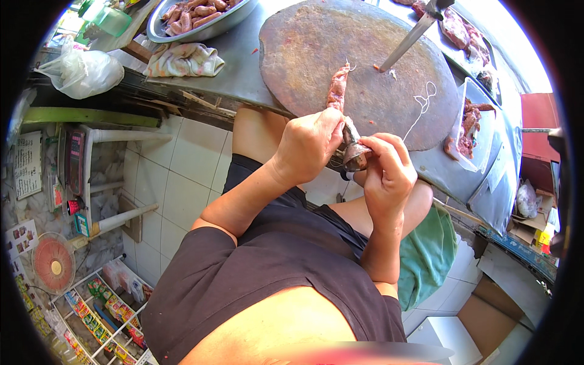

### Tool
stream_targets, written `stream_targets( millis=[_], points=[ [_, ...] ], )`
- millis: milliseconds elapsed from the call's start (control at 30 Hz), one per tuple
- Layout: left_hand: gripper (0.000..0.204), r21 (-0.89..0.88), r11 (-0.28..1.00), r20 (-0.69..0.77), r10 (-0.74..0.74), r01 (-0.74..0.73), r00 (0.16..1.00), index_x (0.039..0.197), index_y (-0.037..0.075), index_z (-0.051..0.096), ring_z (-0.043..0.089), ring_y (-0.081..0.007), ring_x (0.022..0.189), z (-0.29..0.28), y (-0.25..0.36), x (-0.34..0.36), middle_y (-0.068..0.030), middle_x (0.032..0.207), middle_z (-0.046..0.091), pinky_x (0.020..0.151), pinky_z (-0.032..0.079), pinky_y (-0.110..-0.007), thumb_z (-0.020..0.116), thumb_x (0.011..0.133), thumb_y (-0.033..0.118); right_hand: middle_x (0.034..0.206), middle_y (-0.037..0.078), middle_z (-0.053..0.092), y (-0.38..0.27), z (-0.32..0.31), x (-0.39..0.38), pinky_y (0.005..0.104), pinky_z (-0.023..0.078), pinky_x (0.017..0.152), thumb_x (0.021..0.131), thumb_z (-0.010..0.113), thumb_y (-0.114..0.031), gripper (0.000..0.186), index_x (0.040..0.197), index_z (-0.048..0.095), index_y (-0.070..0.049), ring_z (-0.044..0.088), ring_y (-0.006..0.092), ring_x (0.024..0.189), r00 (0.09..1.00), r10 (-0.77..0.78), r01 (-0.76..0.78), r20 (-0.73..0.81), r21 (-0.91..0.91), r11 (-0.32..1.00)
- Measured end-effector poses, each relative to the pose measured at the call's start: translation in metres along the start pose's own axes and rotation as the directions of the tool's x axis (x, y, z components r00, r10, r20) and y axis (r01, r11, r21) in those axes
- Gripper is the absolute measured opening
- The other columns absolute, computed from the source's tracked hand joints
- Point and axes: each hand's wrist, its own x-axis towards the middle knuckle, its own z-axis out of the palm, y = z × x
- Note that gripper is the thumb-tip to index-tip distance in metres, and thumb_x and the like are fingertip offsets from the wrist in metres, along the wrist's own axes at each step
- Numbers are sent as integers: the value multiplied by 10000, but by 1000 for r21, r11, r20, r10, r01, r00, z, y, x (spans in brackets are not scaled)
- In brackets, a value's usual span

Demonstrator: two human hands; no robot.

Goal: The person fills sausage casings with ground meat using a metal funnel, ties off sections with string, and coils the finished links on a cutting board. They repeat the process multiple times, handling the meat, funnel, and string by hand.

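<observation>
While the left hand [309,145] grips the near end of the sausage [338,88] by the funnel [351,152] and the right hand [391,165] pinches the funnel's rim, the sausage points toward twelve o'clock over the chopping block [304,48]; light, even pressure should avoid tearing it.

Includes a red fan [54,264] near colourful sachets [91,317] at lower left. Also has a white plastic bag [86,72] below a green bottle [112,21] at upper left.
</observation>
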Motion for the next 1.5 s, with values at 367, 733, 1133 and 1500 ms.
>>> stream_targets(
  millis=[367,733,1133,1500],
  points=[
    [116,-77,996,-23,46,-47,999,1012,13,633,664,-390,763,9,3,-6,-191,855,675,680,535,-454,645,907,61,1153,176,701,-1,3,9,376,547,867,743,475,196,346,996,626,14,696,313,1016,963,158,-203,217,206,957],
    [325,48,976,315,185,-210,931,1163,15,596,505,-377,1343,-7,-3,25,-185,1279,607,1181,335,-483,658,844,-2,1115,151,695,18,0,0,269,557,647,787,412,242,362,1007,630,56,671,141,791,973,194,-227,126,360,905],
    [333,-370,920,527,96,127,844,1165,-24,574,653,-370,987,-4,11,37,-196,1033,632,886,511,-426,698,857,5,876,125,610,9,-22,16,321,503,706,773,477,207,332,991,627,5,614,220,763,980,193,-198,49,325,925],
    [1192,-572,776,421,0,265,907,1579,16,287,626,-214,918,6,28,34,-99,994,600,1251,73,-533,786,723,678,987,149,632,-7,-4,31,431,497,767,717,517,153,391,1045,611,-38,597,338,827,974,107,-78,-201,145,986]
  ],
)
